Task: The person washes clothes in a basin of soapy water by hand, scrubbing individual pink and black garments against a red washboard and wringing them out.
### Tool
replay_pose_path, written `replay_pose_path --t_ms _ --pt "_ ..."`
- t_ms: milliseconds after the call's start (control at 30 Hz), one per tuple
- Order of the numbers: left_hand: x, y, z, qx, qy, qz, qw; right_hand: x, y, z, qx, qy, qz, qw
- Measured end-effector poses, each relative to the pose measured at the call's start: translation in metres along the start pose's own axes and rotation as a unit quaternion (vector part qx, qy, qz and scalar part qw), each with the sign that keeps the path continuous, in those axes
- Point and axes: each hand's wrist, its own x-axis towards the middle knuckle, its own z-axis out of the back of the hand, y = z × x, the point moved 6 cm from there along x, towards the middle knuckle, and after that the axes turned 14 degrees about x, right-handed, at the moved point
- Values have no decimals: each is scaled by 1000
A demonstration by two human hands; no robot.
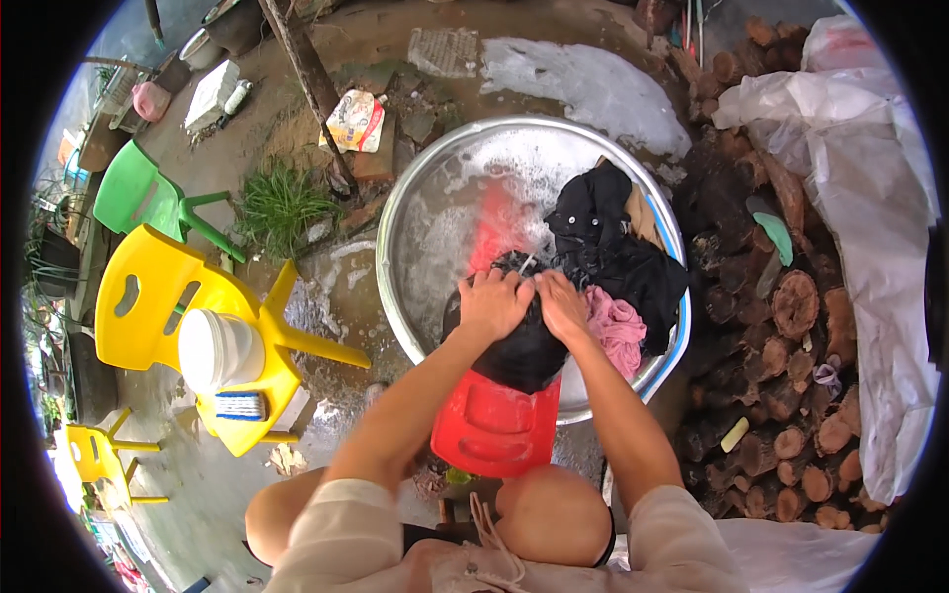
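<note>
A wet black garment (511, 356) lies bunched over a red plastic board (504, 422) that slopes down into a round metal basin (393, 296). My left hand (495, 302) presses on the cloth with curled fingers. Close beside it, my right hand (561, 302) grips the same cloth, and a pale cord (527, 262) shows just beyond my fingers. Sudsy water (511, 159) fills the far part of the basin. To the right of my hands rest a black buttoned garment (593, 215) and a crumpled pink cloth (615, 330).
At the left, a yellow plastic chair (148, 296) carries a white lidded bucket (222, 352) and a scrubbing brush (241, 406). Behind it stands a green chair (137, 189). Stacked logs (793, 370) line the right side, partly under plastic sheeting (867, 185). A detergent pouch (356, 121) lies beyond.
</note>
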Motion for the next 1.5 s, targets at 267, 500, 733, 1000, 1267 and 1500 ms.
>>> replay_pose_path --t_ms 267,500,733,1000,1267,1500 --pt "-106 -2 -5 28 -141 -270 952 -106 24 -15 63 -58 168 982" --pt "-9 4 14 49 -218 31 974 6 13 8 -111 -90 57 988" --pt "-147 4 22 -100 -215 -269 934 -148 74 20 123 -62 258 956" --pt "-8 -9 11 30 -258 32 965 -4 9 9 -162 -142 43 976" --pt "-132 -4 21 -75 -200 -270 939 -147 70 29 95 -35 266 959" --pt "-30 11 0 -40 -183 4 982 -49 35 1 -7 -90 100 991"
